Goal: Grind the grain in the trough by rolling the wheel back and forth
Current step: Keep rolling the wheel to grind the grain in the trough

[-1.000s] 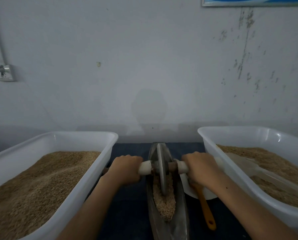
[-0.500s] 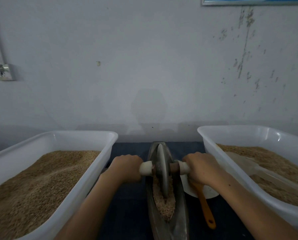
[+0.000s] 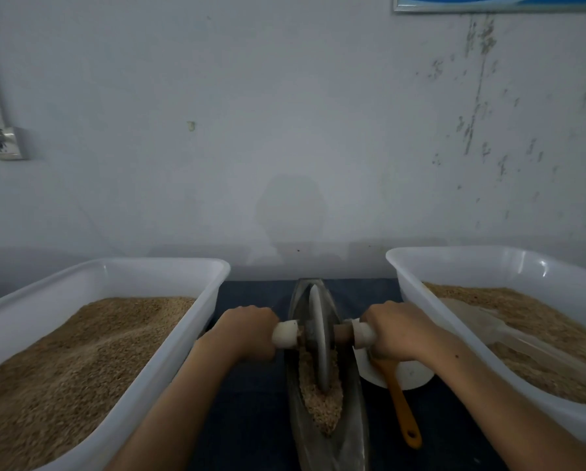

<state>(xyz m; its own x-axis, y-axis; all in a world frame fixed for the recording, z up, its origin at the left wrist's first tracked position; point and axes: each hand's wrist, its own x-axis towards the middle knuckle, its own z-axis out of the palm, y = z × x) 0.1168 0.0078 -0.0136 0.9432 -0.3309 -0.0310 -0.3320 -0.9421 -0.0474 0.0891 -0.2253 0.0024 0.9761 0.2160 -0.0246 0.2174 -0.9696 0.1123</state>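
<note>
- Behind everything rises a pale, scuffed wall (image 3: 284, 130), with a small electrical fitting (image 3: 7, 144) at the left and the lower edge of a framed blue picture (image 3: 495, 3) at the top right.
- Dark blue cloth covers the worktop (image 3: 250, 385) that carries all the things.
- At the middle lies the trough (image 3: 349, 433), a long, narrow, dark vessel running away from the person toward the wall.
- Grain (image 3: 320, 402) fills the near part of the trough's groove.
- The wheel (image 3: 318, 338) stands upright on its edge in the groove, roughly midway along the trough, its lower rim sunk in the grain.
- An axle passes through the wheel, ending in a pale handle (image 3: 284, 334) on each side.
- The left hand (image 3: 247, 331) is curled round the left handle, knuckles up, gripping it.
- The right hand (image 3: 398, 329) is wrapped in the same way round the right handle.
- A white left tub (image 3: 169, 365) sits to the left of the trough, heaped with brown grain.
- A white right tub (image 3: 431, 321) sits to the right, also holding grain, with a clear scoop (image 3: 488, 331) lying on top.
- Between the trough and the right tub lies a white dish (image 3: 410, 373), partly under the right hand.
- An orange-handled tool (image 3: 402, 406) rests across the dish, its handle pointing toward the person.
</note>
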